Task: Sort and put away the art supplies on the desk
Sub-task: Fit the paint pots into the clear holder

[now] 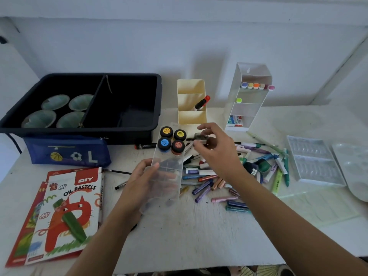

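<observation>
Left hand (147,182) gripping a clear tray (169,172) of four paint pots (172,139) above the desk (189,236), right hand (217,150) at 2 o'clock pinching a dark pot (200,136), loose pastels (209,186) at 4 o'clock, black bin (127,100) at 10 o'clock

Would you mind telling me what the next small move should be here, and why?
Probably lower the dark paint pot in the right hand into the clear tray held by the left hand, just below the four pots already seated at its far end, where slots look empty.
</observation>
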